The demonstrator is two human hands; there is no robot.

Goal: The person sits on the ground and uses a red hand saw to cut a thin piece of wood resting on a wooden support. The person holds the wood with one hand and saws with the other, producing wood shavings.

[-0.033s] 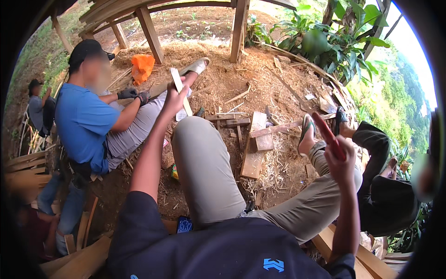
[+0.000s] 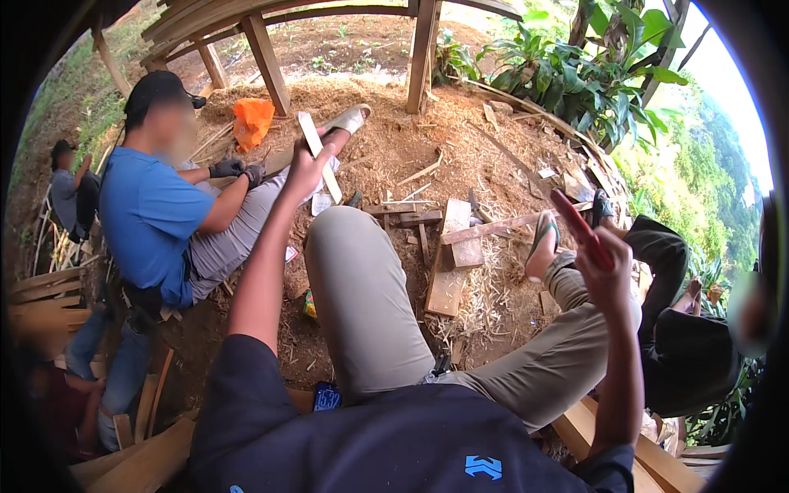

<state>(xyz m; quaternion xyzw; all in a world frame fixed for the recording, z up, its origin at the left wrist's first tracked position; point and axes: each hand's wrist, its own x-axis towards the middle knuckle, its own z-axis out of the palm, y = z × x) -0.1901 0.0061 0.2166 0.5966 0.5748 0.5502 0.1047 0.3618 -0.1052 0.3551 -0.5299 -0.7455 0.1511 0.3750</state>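
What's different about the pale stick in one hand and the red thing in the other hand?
The pale flat wooden strip in the left hand is long, thin and light tan; the red flat object in the right hand is shorter and bright red. The strip is held far out over the raised knee; the red object sits closer, beside the bent leg. Both are flat, tilted the same way and gripped by one hand each.

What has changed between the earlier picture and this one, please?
Nothing has visibly changed. The left hand holds the pale flat strip raised as before, and the right hand holds the red tool up at the same place. The person in the blue shirt sits in the same pose beside the wood pieces.
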